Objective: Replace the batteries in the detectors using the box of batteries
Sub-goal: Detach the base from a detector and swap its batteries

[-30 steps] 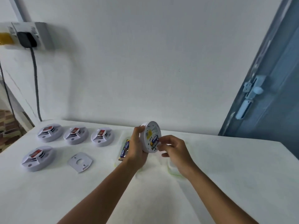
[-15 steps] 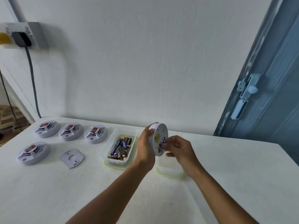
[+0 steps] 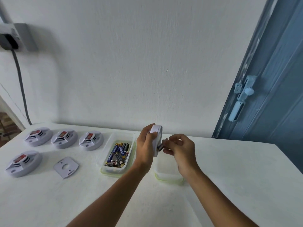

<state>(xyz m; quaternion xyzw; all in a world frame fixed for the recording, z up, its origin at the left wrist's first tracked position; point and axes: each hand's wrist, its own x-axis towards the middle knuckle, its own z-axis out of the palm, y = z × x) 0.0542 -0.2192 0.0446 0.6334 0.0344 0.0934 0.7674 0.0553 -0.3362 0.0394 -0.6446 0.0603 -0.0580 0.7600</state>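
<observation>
White detectors [image 3: 38,136] w/ red labels; blue/black batteries [image 3: 118,154]; green-rimmed box [image 3: 106,170].

The detectors, like this one [image 3: 38,136], look like smooth matt white plastic, same for the loose mounting plate [image 3: 65,167]. The box of batteries [image 3: 117,154] is clear, slightly glossy plastic with a greenish rim, and the batteries [image 3: 118,151] inside have shiny printed wraps. The surface [image 3: 229,177] is a matt, faintly rough white. The wall [image 3: 147,63] looks like rough painted plaster, and the door [image 3: 275,95] is painted blue.
</observation>
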